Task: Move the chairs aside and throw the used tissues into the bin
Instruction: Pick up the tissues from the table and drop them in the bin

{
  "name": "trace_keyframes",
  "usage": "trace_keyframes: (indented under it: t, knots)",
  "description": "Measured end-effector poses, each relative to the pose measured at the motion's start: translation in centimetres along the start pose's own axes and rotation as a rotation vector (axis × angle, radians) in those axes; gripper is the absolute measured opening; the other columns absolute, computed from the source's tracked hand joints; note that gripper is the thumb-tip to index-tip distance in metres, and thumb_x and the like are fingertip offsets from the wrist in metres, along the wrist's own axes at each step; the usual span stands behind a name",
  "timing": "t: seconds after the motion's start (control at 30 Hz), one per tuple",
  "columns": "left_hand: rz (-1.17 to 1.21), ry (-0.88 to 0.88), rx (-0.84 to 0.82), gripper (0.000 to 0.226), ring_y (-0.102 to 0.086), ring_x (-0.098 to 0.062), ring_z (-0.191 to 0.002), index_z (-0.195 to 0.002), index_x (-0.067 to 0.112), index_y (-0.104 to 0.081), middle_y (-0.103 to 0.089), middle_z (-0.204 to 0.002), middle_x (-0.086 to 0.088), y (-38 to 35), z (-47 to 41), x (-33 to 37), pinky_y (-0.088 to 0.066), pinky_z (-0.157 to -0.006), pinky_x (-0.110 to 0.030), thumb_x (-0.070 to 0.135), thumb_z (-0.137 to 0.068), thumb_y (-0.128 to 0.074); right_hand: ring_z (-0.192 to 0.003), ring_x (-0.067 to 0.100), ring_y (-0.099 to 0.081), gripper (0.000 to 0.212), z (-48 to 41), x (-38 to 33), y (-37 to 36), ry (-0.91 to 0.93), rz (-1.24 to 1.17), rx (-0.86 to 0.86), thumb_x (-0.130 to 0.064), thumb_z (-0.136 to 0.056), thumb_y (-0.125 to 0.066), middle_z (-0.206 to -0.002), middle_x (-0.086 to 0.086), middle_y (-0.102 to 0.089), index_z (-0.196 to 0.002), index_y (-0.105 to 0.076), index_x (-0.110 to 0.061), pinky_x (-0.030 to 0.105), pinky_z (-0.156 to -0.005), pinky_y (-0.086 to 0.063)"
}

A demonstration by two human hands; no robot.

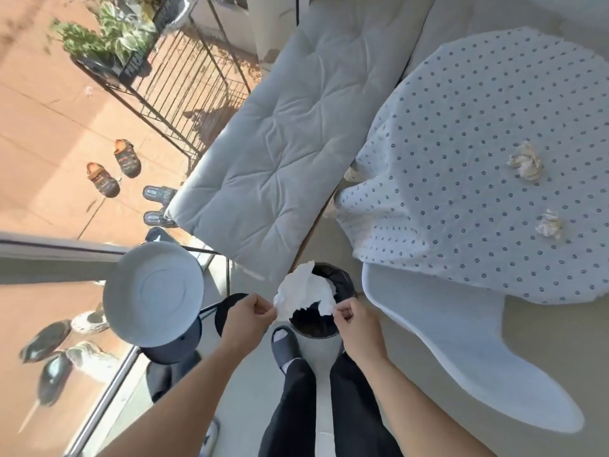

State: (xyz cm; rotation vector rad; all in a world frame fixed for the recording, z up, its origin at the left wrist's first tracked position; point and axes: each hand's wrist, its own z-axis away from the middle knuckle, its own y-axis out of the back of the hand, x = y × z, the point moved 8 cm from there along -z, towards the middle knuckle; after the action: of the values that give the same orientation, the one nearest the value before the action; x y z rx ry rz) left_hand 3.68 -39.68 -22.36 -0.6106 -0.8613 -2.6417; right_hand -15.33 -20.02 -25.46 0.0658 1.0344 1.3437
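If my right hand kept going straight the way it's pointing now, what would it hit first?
Probably the white tissue that the right hand already pinches together with the left hand, then the black-lined bin just beyond. Depth is hard to judge from this one view.

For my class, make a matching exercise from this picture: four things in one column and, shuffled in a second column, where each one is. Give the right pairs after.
Things
1. white tissue
2. crumpled tissues
3. bin
4. grey cushion

Places
A. lying on the dotted tablecloth
B. on the floor in front of the person's feet
C. held between the left hand and right hand
D. on the bench left of the table

Pairs: 1-C, 2-A, 3-B, 4-D
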Motion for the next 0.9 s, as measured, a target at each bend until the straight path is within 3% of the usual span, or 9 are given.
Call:
trace_keyframes:
  t: [0.1,0.17,0.33,0.53,0.7,0.77,0.9]
  knots:
    - [-0.004,0.039,-0.005,0.01,-0.07,-0.018,-0.074,-0.083,0.02,-0.071,-0.076,-0.082,0.0,-1.9,-2.6,-2.5,-0.046,-0.056,-0.021,0.029,-0.087,-0.074,-0.089,0.003,-0.066,0.002,-2.3,2.4,-2.9,-0.032,0.004,-0.034,-0.032,-0.099,-0.066,-0.097,-0.017,-0.069,-0.098,-0.068,-0.032,0.03,-0.081,-0.058]
    - [0.008,0.064,-0.01,0.011,-0.072,-0.024,-0.076,-0.08,0.02,-0.07,-0.076,-0.081,-0.002,-3.4,-4.3,-4.2,-0.052,-0.06,-0.03,0.028,-0.085,-0.075,-0.088,0.002,-0.066,0.004,-3.7,3.8,-4.6,-0.049,-0.01,-0.039,-0.031,-0.1,-0.066,-0.096,-0.016,-0.07,-0.1,-0.069,-0.029,0.026,-0.078,-0.055]
    - [-0.038,0.084,-0.02,0.011,-0.071,-0.021,-0.079,-0.079,0.022,-0.07,-0.075,-0.082,-0.002,-7.4,-7.6,-7.7,-0.06,-0.07,-0.04,0.027,-0.087,-0.075,-0.088,0.005,-0.065,0.006,-6.9,7.3,-8.4,-0.087,0.008,-0.051,-0.031,-0.1,-0.065,-0.097,-0.014,-0.069,-0.099,-0.069,-0.027,0.028,-0.076,-0.056]
    - [-0.05,0.097,-0.052,0.009,-0.069,-0.016,-0.079,-0.081,0.022,-0.071,-0.074,-0.085,0.005,-12.1,-10.6,-10.6,-0.053,-0.063,-0.028,0.025,-0.089,-0.074,-0.09,0.01,-0.067,0.008,-9.4,11.8,-11.3,-0.117,0.029,-0.04,-0.032,-0.1,-0.064,-0.098,-0.013,-0.07,-0.1,-0.069,-0.026,0.036,-0.079,-0.06]
    - [-0.059,0.084,-0.065,0.008,-0.07,-0.015,-0.082,-0.084,0.022,-0.072,-0.075,-0.088,0.007,-15.0,-12.5,-11.2,-0.051,-0.063,-0.024,0.025,-0.091,-0.072,-0.09,0.01,-0.067,0.006,-10.2,14.6,-12.4,-0.116,0.057,-0.047,-0.027,-0.1,-0.064,-0.096,-0.012,-0.07,-0.096,-0.069,-0.026,0.035,-0.081,-0.059]
    - [-0.074,0.07,-0.1,0.006,-0.071,-0.01,-0.087,-0.093,0.023,-0.075,-0.077,-0.094,0.009,-16.0,-12.9,-11.2,-0.052,-0.067,-0.022,0.027,-0.092,-0.071,-0.092,0.011,-0.067,0.006,-10.2,15.4,-12.2,-0.118,0.046,-0.049,-0.028,-0.099,-0.064,-0.096,-0.014,-0.07,-0.096,-0.069,-0.026,0.034,-0.081,-0.058]
    - [-0.131,0.05,-0.228,0.026,-0.069,-0.006,-0.096,-0.119,0.026,-0.072,-0.075,-0.114,0.013,-17.6,-13.1,-11.0,-0.048,-0.075,-0.022,0.036,-0.095,-0.071,-0.098,0.014,-0.065,0.01,-9.9,16.4,-11.9,-0.134,0.016,-0.074,-0.032,-0.099,-0.062,-0.099,-0.022,-0.068,-0.105,-0.069,-0.035,0.04,-0.077,-0.063]
